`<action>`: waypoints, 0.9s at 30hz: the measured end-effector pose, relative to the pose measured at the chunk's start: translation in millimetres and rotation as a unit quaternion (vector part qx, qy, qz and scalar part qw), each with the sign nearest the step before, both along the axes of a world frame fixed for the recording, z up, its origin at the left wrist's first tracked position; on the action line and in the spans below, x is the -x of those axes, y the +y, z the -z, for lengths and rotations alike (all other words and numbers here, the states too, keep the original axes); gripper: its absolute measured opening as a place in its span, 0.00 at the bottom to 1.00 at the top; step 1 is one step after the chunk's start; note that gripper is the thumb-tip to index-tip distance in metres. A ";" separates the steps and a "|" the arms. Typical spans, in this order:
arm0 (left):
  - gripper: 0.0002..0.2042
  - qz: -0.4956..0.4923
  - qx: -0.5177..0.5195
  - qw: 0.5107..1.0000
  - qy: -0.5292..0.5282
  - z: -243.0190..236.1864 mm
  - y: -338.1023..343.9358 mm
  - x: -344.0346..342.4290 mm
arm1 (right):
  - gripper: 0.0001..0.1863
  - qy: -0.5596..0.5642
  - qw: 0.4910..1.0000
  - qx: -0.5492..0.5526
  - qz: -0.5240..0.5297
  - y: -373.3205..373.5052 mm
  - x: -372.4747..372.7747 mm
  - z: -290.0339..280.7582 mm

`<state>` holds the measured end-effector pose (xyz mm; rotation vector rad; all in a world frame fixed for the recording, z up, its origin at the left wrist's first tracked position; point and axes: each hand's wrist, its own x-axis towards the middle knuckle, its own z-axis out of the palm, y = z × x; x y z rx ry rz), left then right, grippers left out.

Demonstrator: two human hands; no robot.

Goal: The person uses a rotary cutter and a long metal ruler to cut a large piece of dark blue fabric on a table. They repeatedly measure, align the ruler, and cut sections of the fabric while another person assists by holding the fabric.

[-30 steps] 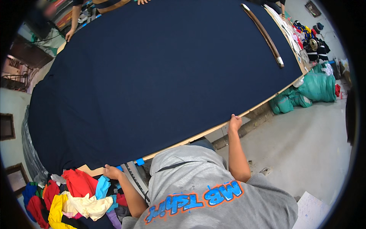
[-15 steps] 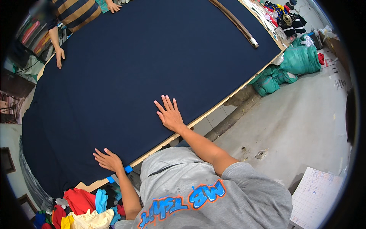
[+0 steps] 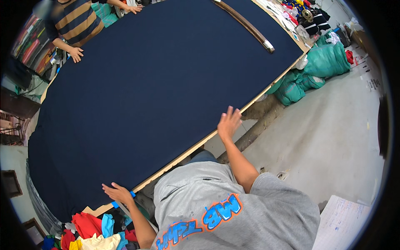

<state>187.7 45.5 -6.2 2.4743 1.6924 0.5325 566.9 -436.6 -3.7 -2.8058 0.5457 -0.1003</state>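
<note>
A wide sheet of dark navy fabric lies spread over a long table. At its near edge, towards the lower left, my left hand has its fingers stretched out over the cloth, holding nothing. My right hand is farther along the same edge, to the right, with fingers extended and slightly blurred; whether it touches the cloth I cannot tell. Across the table, a co-worker in a striped shirt has one hand at the far left edge and another hand on the far edge.
The pale table edge runs diagonally in front of me. A long brown bar lies on the fabric at the far right. Colourful cloth scraps are heaped at lower left. Green bundles stand on the floor to the right, and a written sheet is at lower right.
My right hand has moved right along the edge, off the inner part of the cloth. My left hand has drawn back slightly towards me. The co-worker's hands have shifted along the far edge.
</note>
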 end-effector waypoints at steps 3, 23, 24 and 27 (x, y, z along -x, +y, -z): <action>0.31 0.133 0.008 0.990 -0.049 -17.2 -40.5 -63.6 | 0.35 -0.034 0.973 -0.093 0.208 -32.4 -27.1 2.8; 0.30 0.214 0.061 0.969 0.104 -9.4 -152.6 -182.7 | 0.31 -0.074 0.996 0.053 0.007 -61.7 -118.8 0.2; 0.31 0.204 0.065 0.971 0.103 -8.2 -150.2 -179.6 | 0.32 -0.040 0.998 0.044 0.024 -64.5 -110.7 -5.0; 0.31 0.214 0.077 0.972 0.054 -8.4 -146.7 -173.0 | 0.32 0.001 0.989 -0.003 0.149 -75.9 -98.0 -3.1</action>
